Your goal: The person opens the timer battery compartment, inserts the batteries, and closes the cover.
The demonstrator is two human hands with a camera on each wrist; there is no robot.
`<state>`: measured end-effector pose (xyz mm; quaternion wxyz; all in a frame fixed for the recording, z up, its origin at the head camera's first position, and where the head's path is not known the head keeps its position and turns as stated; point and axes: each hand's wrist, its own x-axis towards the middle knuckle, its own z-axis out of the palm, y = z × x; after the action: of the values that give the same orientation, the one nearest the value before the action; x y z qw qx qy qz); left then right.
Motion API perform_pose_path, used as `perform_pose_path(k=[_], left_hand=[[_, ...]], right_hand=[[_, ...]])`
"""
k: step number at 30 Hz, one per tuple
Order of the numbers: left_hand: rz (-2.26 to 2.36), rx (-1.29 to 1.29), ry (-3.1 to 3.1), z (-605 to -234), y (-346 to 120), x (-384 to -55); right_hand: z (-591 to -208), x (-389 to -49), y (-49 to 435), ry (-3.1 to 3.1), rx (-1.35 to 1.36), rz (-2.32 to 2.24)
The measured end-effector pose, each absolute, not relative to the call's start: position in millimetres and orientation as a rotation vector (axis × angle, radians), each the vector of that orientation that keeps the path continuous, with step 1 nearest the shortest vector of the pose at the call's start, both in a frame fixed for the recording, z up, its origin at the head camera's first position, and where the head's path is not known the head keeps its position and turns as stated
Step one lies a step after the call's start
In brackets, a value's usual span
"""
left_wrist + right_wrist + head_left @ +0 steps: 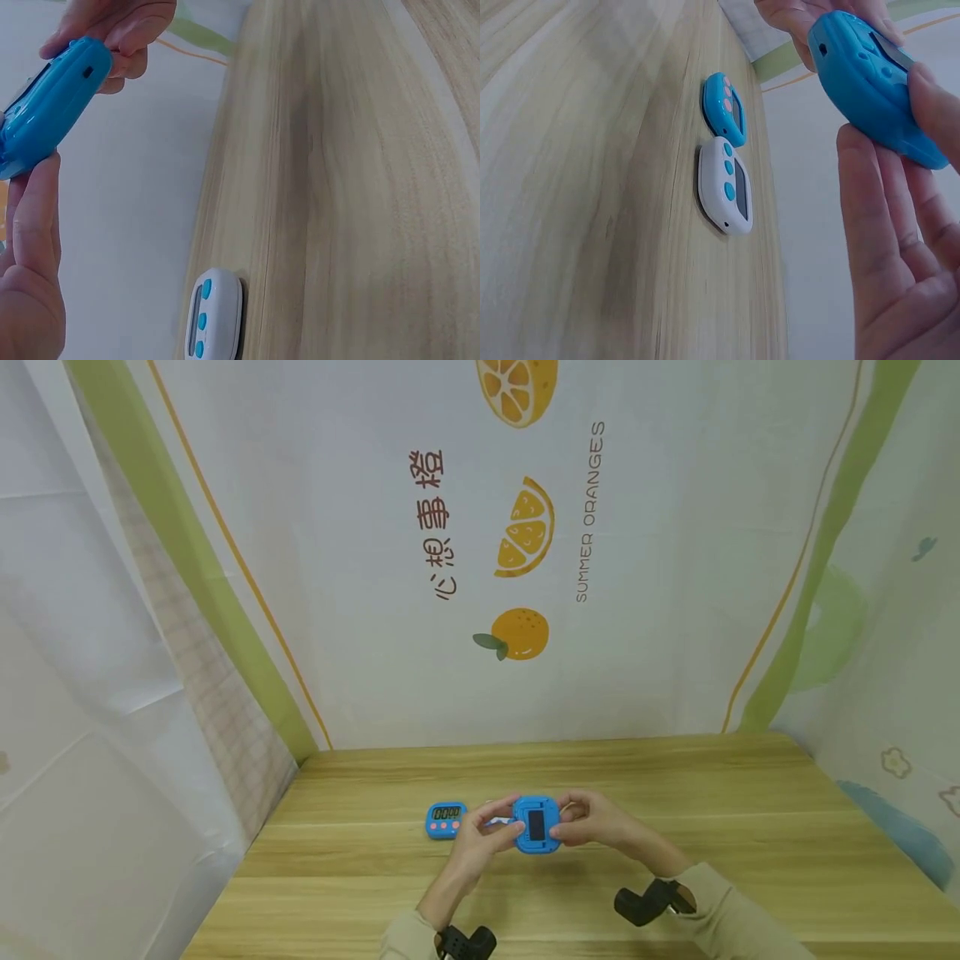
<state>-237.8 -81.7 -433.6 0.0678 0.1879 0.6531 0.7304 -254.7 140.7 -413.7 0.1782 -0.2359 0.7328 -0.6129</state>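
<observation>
Both hands hold a blue digital timer above the table, its back with a dark rectangular strip turned toward me. My left hand pinches its left edge between thumb and fingers. On the opposite edge, my right hand grips it the same way. In the right wrist view a small hole shows in the timer's blue side. A second blue timer with pink buttons lies face up by my left hand, its display lit with digits. Beside it is a white timer with blue buttons, mostly hidden behind my left hand in the head view.
The wooden table reaches back to a white curtain printed with oranges and lettering. More cloth hangs at the left and right sides. A black wrist camera is strapped to the left wrist, another to the right.
</observation>
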Motion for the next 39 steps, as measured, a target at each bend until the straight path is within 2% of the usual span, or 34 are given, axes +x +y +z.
perform_pose_path(k=[25,33,39], left_hand=[[2.326,0.452,1.928,-427.4,-74.4,-239.4],[2.333,0.439,1.968,-426.3,-69.7,-238.0],[2.386,0.331,2.042,-427.6,-64.5,-239.5]], right_hand=[[-420.0,-253.7,138.8,1.991,-0.631,-1.812],[-418.6,-251.1,139.2,2.137,-0.62,-1.852],[-420.5,-251.0,142.6,2.296,-0.602,-1.88]])
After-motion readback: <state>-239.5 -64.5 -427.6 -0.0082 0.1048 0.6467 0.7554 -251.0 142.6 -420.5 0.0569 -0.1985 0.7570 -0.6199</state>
